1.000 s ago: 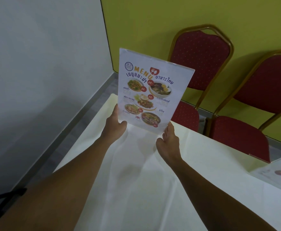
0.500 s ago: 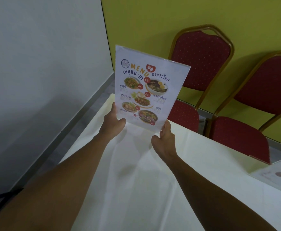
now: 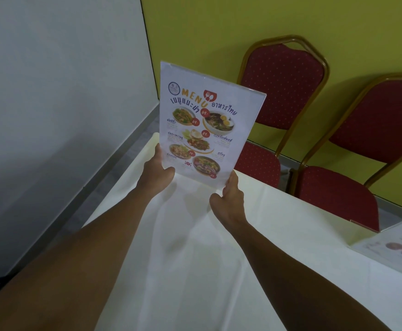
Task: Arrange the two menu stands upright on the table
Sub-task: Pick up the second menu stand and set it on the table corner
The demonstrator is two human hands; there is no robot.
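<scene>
A clear acrylic menu stand (image 3: 204,125) with a printed food menu stands nearly upright near the far left corner of the white-clothed table (image 3: 195,259), tilted slightly left. My left hand (image 3: 156,173) grips its lower left edge. My right hand (image 3: 228,197) grips its lower right corner. Its base is hidden behind my hands, so I cannot tell whether it touches the cloth. A second menu stand (image 3: 395,247) lies flat at the table's right edge, partly cut off by the frame.
Two red padded chairs with gold frames (image 3: 281,96) (image 3: 367,149) stand behind the table against a yellow-green wall. A grey-white wall (image 3: 52,115) runs close along the table's left side, with a strip of floor between.
The held menu stand has shifted slightly left and away from me, both hands moving with it. The flat stand on the right has not moved.
</scene>
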